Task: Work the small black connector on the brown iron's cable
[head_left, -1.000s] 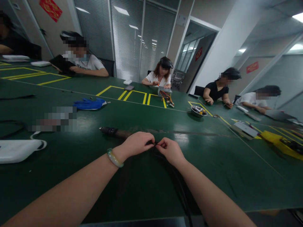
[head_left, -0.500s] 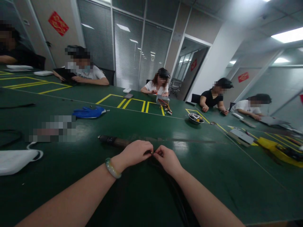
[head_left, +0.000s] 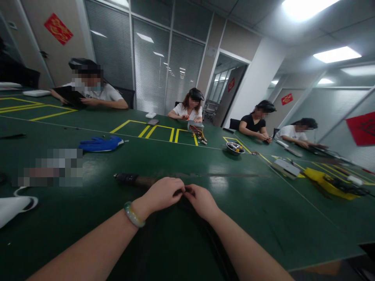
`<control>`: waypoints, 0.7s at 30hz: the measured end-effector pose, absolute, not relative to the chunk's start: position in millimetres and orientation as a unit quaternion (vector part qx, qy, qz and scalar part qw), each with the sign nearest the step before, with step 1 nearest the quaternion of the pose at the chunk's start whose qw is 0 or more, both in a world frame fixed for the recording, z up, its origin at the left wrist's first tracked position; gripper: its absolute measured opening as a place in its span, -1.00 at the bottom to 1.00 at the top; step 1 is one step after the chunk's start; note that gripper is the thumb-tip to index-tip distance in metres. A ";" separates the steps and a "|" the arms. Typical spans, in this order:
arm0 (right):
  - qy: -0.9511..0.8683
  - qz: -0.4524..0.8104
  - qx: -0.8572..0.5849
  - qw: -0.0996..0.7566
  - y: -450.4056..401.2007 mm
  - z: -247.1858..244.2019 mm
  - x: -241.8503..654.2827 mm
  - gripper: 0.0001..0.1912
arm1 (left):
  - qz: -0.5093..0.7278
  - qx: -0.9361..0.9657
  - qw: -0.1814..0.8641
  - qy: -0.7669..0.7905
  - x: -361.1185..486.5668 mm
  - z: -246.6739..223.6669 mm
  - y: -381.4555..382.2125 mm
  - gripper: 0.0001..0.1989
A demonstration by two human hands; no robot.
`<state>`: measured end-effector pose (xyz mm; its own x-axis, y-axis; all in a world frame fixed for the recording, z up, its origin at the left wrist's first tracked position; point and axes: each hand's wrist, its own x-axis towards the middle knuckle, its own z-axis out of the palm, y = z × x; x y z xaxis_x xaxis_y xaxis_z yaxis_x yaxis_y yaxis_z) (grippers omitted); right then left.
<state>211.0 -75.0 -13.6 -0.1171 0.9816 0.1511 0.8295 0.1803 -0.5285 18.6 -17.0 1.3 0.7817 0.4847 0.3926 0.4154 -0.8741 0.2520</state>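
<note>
My left hand [head_left: 168,191], with a greenish bracelet [head_left: 134,214] at its wrist, is closed in a pinch over the middle of the table. Its fingertips meet those of my right hand [head_left: 202,200], which pinches at the same spot. Whatever small thing lies between them is hidden by the fingers. A dark cable-like strip [head_left: 215,249] runs from below the hands along my right forearm. Just left of my left hand lies a dark cylindrical tool [head_left: 131,179] with a narrow metal tip, resembling an electric screwdriver; its other end is behind the hand.
On the green table [head_left: 96,218] lie a blue glove [head_left: 101,144], a white object with a loop [head_left: 11,208], a metal bowl [head_left: 235,148] of small parts, a grey box [head_left: 285,168] and a yellow bag [head_left: 328,185]. Several people sit across the table.
My view has turned slightly right, so the table things sit further left. Both hands stay pinched together; a tiny shiny bit seen between the fingertips before is now covered.
</note>
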 end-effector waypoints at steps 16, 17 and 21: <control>-0.712 0.093 -0.658 0.227 -75.3 -13.7 212.4 -0.84 | 0.321 0.921 0.033 0.219 12.2 11.7 -18.0 -0.64; -0.706 0.094 -0.665 0.224 -73.6 -13.9 219.6 -0.83 | 0.324 0.921 0.030 0.215 11.4 12.1 -17.4 -0.63; -0.653 0.068 -0.728 0.198 -76.6 -12.5 279.3 -0.81 | 0.328 0.921 0.025 0.209 9.4 13.0 -16.3 -0.64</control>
<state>279.3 -76.6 -12.5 0.1375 0.9777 0.1588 0.9237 -0.0687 -0.3770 9.4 -16.3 13.0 0.6977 0.4011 0.5936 0.3680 -0.9116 0.1834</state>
